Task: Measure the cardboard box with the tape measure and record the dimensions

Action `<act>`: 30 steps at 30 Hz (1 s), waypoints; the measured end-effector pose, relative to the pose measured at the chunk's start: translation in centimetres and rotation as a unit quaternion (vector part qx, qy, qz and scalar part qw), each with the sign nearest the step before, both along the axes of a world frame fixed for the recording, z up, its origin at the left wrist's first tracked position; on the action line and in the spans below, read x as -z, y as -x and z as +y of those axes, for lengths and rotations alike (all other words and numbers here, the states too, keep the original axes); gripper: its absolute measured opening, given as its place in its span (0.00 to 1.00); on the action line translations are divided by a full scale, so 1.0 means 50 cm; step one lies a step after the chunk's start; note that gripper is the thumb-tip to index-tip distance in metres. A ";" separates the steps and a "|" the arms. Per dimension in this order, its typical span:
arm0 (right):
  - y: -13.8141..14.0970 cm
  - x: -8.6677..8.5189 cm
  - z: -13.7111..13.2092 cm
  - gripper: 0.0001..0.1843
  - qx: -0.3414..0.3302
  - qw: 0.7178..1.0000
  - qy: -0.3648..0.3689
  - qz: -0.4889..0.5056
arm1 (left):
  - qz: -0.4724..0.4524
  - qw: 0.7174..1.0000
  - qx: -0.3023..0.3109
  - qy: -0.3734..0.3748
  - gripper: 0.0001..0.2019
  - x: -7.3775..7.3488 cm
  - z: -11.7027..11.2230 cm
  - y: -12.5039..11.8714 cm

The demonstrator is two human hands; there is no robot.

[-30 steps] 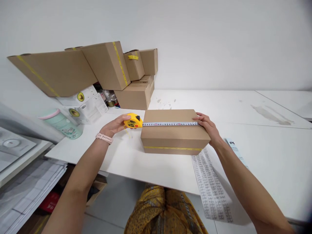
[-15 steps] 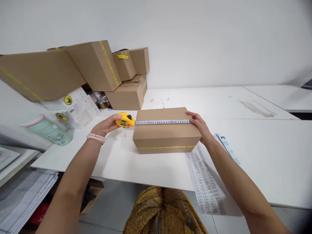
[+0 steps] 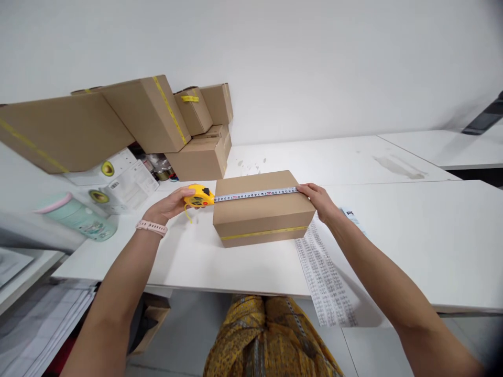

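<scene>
A sealed cardboard box (image 3: 262, 217) with a yellow tape strip lies on the white table (image 3: 412, 230) in front of me. A white measuring tape blade (image 3: 255, 194) runs across the box's top from left to right. My left hand (image 3: 171, 205) grips the yellow tape measure case (image 3: 200, 196) just off the box's left edge. My right hand (image 3: 320, 201) pinches the blade's end down at the box's right top edge. A pink watch band circles my left wrist.
Several taped cardboard boxes (image 3: 153, 118) are stacked at the back left against the wall, over white product cartons (image 3: 118, 178). A mint green tumbler (image 3: 76, 217) lies at the left. A printed paper sheet (image 3: 326, 272) hangs over the table's front edge.
Both hands keep the tape stretched over the box. The view has shifted, so box and hands sit a little further left and up in the frame.
</scene>
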State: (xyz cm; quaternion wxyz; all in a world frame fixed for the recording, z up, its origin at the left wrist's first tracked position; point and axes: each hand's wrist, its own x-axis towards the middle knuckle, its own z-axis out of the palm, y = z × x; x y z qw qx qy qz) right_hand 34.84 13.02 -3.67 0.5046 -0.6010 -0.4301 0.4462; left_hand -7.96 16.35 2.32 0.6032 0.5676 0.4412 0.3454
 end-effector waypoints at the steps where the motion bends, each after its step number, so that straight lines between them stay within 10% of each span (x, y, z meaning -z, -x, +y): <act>1: 0.000 0.000 0.001 0.18 -0.002 1.000 0.000 0.000 | 0.001 1.000 -0.002 -0.001 0.22 0.000 -0.002 0.001; 20: 0.006 -0.017 -0.005 0.15 0.008 0.999 -0.003 -0.043 | 0.028 0.999 0.022 -0.020 0.25 -0.036 -0.079 -0.016; 25: -0.027 -0.057 0.000 0.14 -0.014 0.995 -0.072 -0.064 | 0.032 0.998 0.045 -0.032 0.31 -0.063 -0.199 -0.067; 30: 0.002 -0.129 0.050 0.15 -0.141 0.969 -0.142 -0.142 | -0.155 0.965 0.124 0.169 0.35 0.047 -0.372 -0.218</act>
